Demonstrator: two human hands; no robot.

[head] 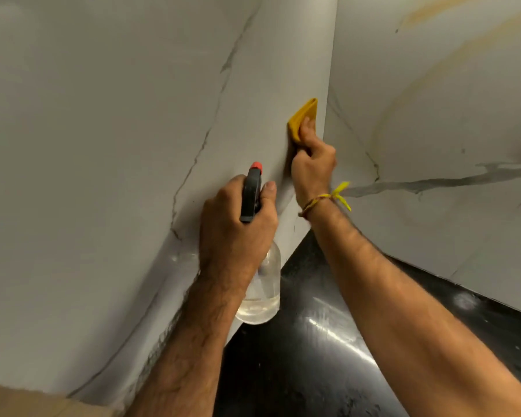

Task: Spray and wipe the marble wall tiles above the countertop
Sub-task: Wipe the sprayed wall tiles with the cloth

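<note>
Yellow cloth (302, 118) is pressed flat to the marble wall tiles (133, 115) under the curled right hand (312, 164) fingers, beside the corner. Soft, light, likely to bunch; best gripped by its fold. Spray bottle (260, 284) is gripped at the neck by the left hand (236, 233), thumb alongside the black head. Clear, part-full, likely slippery when wet.

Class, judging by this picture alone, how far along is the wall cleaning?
Done: nothing shows a finished tile. In hand: the right hand presses a yellow cloth to the left marble wall near the corner; the left hand grips the spray bottle. Left: the right wall, its yellowish streak possibly only veining.
</note>
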